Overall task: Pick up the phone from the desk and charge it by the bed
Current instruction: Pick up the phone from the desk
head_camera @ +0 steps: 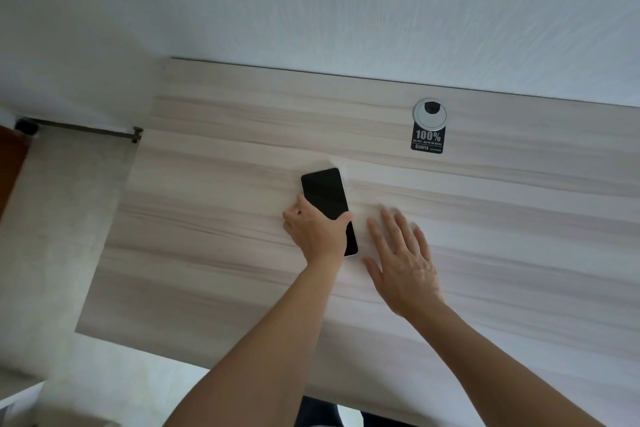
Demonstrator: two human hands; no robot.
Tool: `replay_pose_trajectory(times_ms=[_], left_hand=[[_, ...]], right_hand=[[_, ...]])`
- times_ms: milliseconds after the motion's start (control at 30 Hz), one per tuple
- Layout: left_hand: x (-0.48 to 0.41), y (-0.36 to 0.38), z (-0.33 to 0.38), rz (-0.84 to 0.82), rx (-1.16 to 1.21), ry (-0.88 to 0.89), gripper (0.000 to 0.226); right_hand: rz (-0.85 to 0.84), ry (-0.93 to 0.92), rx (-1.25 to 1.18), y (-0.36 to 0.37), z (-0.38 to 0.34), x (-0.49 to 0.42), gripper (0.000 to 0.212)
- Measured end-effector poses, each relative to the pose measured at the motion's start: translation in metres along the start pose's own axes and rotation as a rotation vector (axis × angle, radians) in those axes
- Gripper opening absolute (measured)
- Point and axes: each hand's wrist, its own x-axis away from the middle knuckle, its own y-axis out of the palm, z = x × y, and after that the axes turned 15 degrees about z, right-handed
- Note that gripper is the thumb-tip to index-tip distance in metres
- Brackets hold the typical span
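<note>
A black-screened phone [325,194] with a pale rim lies on the light wood-grain desk [207,218], near its middle. My left hand [317,230] grips the phone's lower half, thumb on the left edge and fingers curled over the right edge. Just to the right of the phone, my right hand [403,258] is flat with its fingers spread, over or on the desk top; its fingertips are blurred. The phone's lower part is hidden under my left hand.
A round silver cable grommet [429,113] with a black "100%" sticker [428,141] below it sits near the desk's back edge by the white wall. Pale floor lies left of the desk, with a dark rod [86,130] along the wall.
</note>
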Motion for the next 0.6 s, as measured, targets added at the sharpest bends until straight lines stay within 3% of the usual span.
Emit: replay_pose_trajectory(times_ms=[133, 400, 600], left_hand=[[-0.004, 0.001, 0.007, -0.006, -0.023, 0.007, 0.093], [-0.005, -0.007, 0.010, -0.113, 0.088, 0.016, 0.067], [-0.007, -0.030, 0.005, -0.196, 0.380, -0.128, 0.050]], right_hand=[[0.004, -0.010, 0.010, 0.003, 0.000, 0.000, 0.066], [0.011, -0.018, 0.003, 0.002, 0.002, 0.000, 0.067], [-0.013, 0.013, -0.073, -0.017, -0.004, -0.007, 0.061]])
